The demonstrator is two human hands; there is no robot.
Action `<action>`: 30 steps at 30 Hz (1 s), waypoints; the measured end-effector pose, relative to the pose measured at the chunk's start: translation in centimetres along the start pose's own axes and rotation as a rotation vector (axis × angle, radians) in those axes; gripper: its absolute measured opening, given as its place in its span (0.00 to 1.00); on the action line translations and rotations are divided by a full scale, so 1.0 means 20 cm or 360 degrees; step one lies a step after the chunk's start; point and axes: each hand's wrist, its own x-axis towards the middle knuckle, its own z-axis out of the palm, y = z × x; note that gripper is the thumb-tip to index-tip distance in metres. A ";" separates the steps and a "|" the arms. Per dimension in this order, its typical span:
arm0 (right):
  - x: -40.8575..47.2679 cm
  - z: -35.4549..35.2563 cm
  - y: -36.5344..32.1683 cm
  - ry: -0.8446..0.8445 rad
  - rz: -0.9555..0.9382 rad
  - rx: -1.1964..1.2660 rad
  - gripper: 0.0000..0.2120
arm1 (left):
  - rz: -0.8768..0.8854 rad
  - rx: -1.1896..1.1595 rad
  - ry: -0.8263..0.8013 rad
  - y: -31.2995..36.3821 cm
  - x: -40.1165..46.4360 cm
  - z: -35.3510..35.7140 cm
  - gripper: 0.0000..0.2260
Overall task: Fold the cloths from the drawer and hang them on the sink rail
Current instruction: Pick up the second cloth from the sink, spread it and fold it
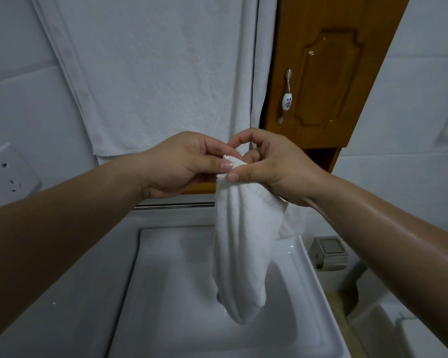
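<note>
Now the folding step: the left hand point(181, 164) and right hand point(272, 164) both pinch the small white towel cloth point(243, 249) above the white sink point(166, 293). Next, find its corners.

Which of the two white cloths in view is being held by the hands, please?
The small white cloth, pinched at its top by both hands and dangling over the sink; the large towel hangs flat behind, untouched.

White terry cloth point(243, 241) – small, bunched lengthwise, hanging limp over the white sink point(305, 257) basin. Top edge gathered and pinched between left hand point(181, 164) and right hand point(266, 164), thumbs on top. Lower end droops to a rounded point above the bowl – not touching it, as far as visible.
</note>
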 end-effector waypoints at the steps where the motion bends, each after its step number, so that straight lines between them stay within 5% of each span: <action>1: 0.00 -0.02 0.01 -0.0024 0.0039 -0.0016 0.27 | -0.0019 -0.0011 0.0040 0.00 0.00 0.01 0.10; 6: -0.04 -0.09 0.07 -0.0159 0.0221 -0.0211 0.26 | 0.0020 0.0063 0.0414 -0.03 0.02 -0.02 0.08; 12: -0.07 -0.19 0.16 0.0033 0.0275 -0.0583 0.07 | 0.0144 0.1108 0.0592 0.01 0.01 -0.09 0.07; 17: -0.03 -0.24 0.15 0.0265 0.0119 -0.0898 0.06 | 0.0001 0.1474 0.0667 -0.05 0.03 -0.09 0.05; 20: 0.01 -0.23 0.14 0.0400 0.0060 -0.1208 0.05 | 0.0038 0.1723 0.0672 -0.06 0.05 -0.07 0.13; 23: 0.05 -0.23 0.09 0.0331 0.0062 -0.1424 0.08 | 0.0008 0.1931 0.0686 -0.05 0.07 -0.06 0.23; 30: 0.09 -0.23 -0.01 0.0122 0.0054 -0.1534 0.11 | -0.0003 0.2191 0.0712 -0.04 0.09 -0.05 0.13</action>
